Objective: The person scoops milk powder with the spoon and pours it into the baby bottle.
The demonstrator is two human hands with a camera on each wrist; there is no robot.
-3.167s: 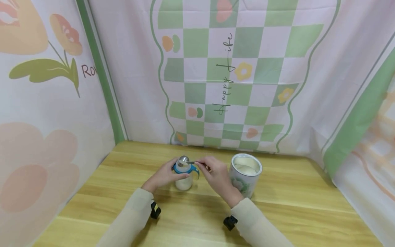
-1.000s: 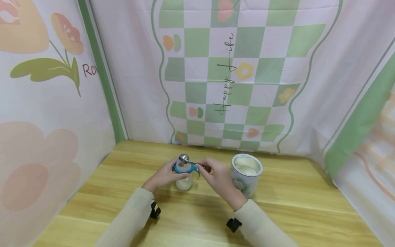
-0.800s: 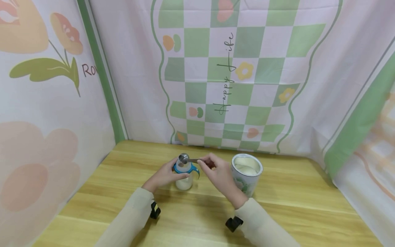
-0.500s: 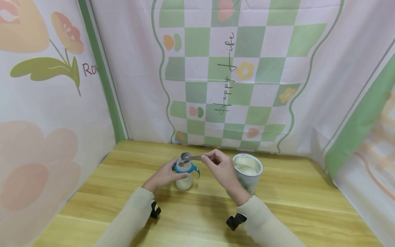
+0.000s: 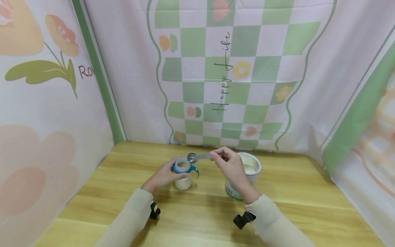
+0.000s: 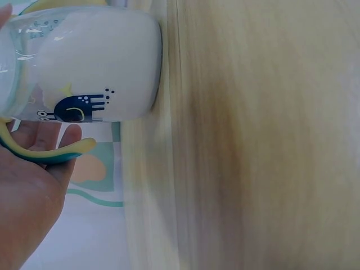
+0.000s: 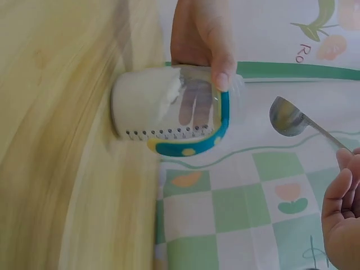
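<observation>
A clear baby bottle (image 5: 183, 183) with a blue handled collar stands upright on the table, white powder inside it. My left hand (image 5: 165, 175) grips it round the neck, thumb in front. In the right wrist view the powder in the bottle (image 7: 140, 98) has a sloping top. My right hand (image 5: 231, 168) pinches the handle of a metal measuring spoon (image 5: 192, 157). The spoon's bowl is just right of and above the bottle's open mouth and looks empty. Behind my right hand stands an open tin (image 5: 254, 180) of pale powder, partly hidden by the hand.
The wooden table (image 5: 191, 223) ends at a hanging cloth (image 5: 191, 92) with green checks. Printed cloth also hangs at the left and right. A black wrist camera (image 5: 243, 219) is strapped at each sleeve.
The right hand has drawn the spoon rightward from over the bottle's mouth to beside it. That hand now covers more of the tin. The left hand and bottle have stayed put.
</observation>
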